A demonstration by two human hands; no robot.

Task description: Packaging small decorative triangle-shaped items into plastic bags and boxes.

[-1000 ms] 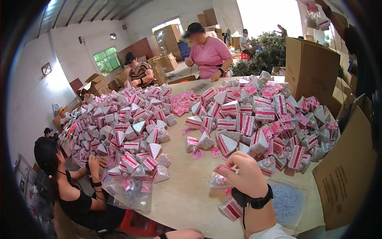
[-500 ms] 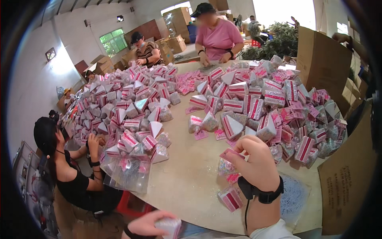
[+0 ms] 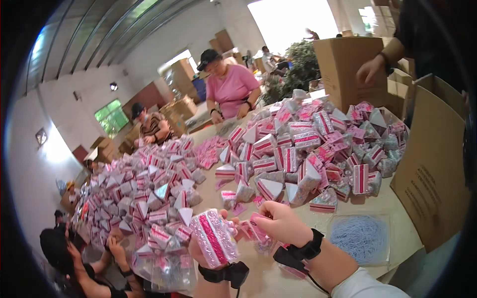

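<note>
My left hand [image 3: 198, 253] is closed around a glittery cake-slice ornament [image 3: 214, 238], white with a dark pink stripe, and lifts it above the table. The ornament covers most of that palm. Just to the right, my right hand [image 3: 284, 223] pinches a small pink card [image 3: 257, 221] between thumb and fingers. Below and behind this card, other pink and clear pieces partly show; whether they are joined to it I cannot tell. Under my right wrist another slice is mostly hidden.
Heaps of similar slices [image 3: 134, 198] cover the table's left and right. A clear tray of pale blue strands [image 3: 358, 241] lies at right, beside open cartons [image 3: 427, 174]. A co-worker [image 3: 231, 89] stands across; another [image 3: 64, 258] sits at left. A person's hand [image 3: 372, 70] hovers by a carton.
My left hand has come up from the lower edge with the ornament, beside my right hand. My right hand still pinches a pink card. The view has tilted, and a co-worker's arm appears at upper right.
</note>
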